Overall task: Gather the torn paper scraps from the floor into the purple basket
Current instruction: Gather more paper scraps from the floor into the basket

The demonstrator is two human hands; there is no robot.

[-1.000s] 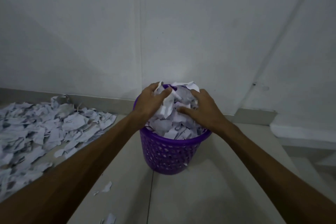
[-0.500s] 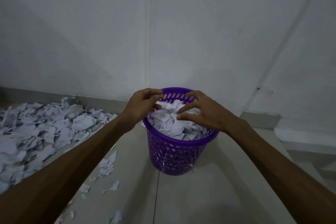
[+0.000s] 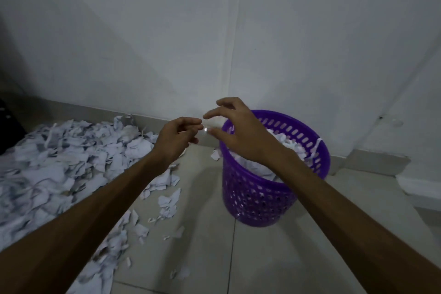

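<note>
The purple basket (image 3: pixel 274 188) stood on the floor (image 3: pixel 286 258) right of centre, against the wall (image 3: pixel 214 31), its paper fill (image 3: pixel 284 143) sunk a little below the rim where a second earlier it had been heaped above it. So the pressing-down was done and there looked to be room for more! Both hands had lifted clear of the load and swung left of the rim, which suggests another trip to the pile. The right hand (image 3: pixel 241 133) hovered over the basket's near-left edge, fingers loosely spread and curved, holding nothing I could make out. The left hand (image 3: pixel 176 138) hung just beside it, fingers curled in with fingertips drawn together; a tiny bright fleck sat between the two hands, too small to name. The big heap of scraps (image 3: pixel 59 162) filled the left of the frame, with strays (image 3: pixel 167 200) trailing toward the basket; plenty was left to gather.
</note>
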